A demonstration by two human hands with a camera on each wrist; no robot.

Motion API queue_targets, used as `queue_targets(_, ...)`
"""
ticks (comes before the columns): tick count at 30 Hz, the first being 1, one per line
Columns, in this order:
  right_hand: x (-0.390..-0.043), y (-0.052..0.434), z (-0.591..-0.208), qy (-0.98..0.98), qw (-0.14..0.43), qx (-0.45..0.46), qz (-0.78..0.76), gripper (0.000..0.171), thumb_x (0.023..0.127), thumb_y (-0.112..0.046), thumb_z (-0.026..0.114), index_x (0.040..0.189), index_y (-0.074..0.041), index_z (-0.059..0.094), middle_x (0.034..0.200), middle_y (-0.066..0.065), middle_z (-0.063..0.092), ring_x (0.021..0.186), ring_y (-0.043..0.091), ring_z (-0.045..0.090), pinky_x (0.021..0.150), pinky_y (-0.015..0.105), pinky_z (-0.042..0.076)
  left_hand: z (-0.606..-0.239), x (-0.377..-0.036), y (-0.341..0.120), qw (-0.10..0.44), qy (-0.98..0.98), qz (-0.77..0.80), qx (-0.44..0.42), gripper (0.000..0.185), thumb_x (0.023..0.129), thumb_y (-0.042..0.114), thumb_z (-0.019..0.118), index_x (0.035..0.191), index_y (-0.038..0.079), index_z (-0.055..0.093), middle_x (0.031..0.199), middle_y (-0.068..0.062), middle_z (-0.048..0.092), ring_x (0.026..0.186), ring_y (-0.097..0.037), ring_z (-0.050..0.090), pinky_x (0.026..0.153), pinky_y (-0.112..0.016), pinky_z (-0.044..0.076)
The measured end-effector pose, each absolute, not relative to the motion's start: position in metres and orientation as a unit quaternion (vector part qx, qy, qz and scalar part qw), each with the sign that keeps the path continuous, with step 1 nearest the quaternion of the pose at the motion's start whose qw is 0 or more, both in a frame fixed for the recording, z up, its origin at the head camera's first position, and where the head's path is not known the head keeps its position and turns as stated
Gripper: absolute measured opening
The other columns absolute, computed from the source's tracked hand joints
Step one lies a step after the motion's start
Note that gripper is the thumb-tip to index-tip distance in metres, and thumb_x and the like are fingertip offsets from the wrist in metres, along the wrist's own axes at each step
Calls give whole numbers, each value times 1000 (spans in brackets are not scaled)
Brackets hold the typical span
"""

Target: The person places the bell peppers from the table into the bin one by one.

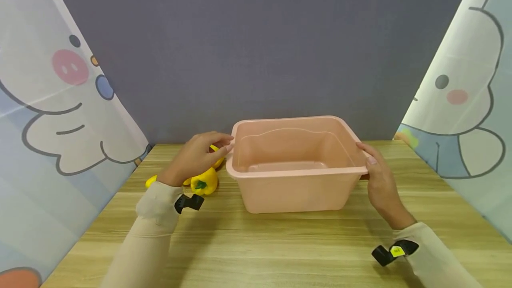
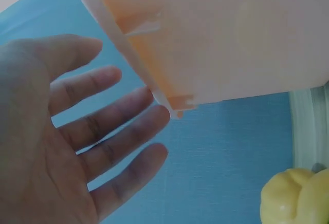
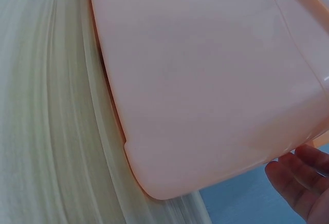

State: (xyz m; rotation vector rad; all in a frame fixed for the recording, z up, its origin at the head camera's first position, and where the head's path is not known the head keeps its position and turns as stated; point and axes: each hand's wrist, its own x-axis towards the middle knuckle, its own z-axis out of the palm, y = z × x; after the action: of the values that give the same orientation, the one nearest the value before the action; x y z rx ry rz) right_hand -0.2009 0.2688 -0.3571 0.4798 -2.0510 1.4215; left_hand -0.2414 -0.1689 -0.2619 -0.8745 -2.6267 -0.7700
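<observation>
From the head camera, the pink tub (image 1: 296, 168) stands upright on the wooden worktop (image 1: 280, 243), between my two hands. My left hand (image 1: 196, 157) reaches its fingers to the tub's left rim; my right hand (image 1: 380, 181) grips the right rim, thumb on top. A yellow pepper (image 1: 205, 182) lies just behind my left wrist.

The left wrist view shows my fingers (image 2: 113, 131) spread and relaxed, tips at the rim's underside.

The right wrist view shows the tub's wall (image 3: 205, 80) and my fingertips (image 3: 298, 183) under its rim.
</observation>
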Motion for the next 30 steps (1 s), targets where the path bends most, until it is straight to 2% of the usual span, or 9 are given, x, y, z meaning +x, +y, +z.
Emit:
queue_targets(8,-201,268,-359,-771,298,181,534,45,110,-18,26,148,-2,44,127,-2,55,87,7,59,68,17,49,-279,-229,-175,132,-912,-278,-271,34,102,35,60,132,22,66,112,9,70,100,-12,64,83,-38,56)
queue_targets(16,-202,269,-360,-770,293,183,536,46,110,-19,25,150,-3,43,130,-2,54,89,8,59,69,18,49,-292,-220,-182,134,-916,-280,-253,36,101,32,62,132,15,67,109,3,72,98,-15,67,82,-40,57)
queue_targets(25,-202,269,-361,-768,291,184,539,46,110,-19,24,149,-2,43,130,-2,53,88,8,59,69,19,49,-297,-219,-188,131,-922,-270,-246,35,101,29,63,132,13,67,110,2,72,98,-16,67,84,-42,56)
queue_targets(30,-202,269,-360,-768,293,186,537,46,110,-19,24,149,-2,43,129,-1,54,88,8,59,69,19,49,-303,-221,-198,122,-927,-272,-229,36,102,33,60,132,14,66,113,0,71,100,-18,67,85,-42,56)
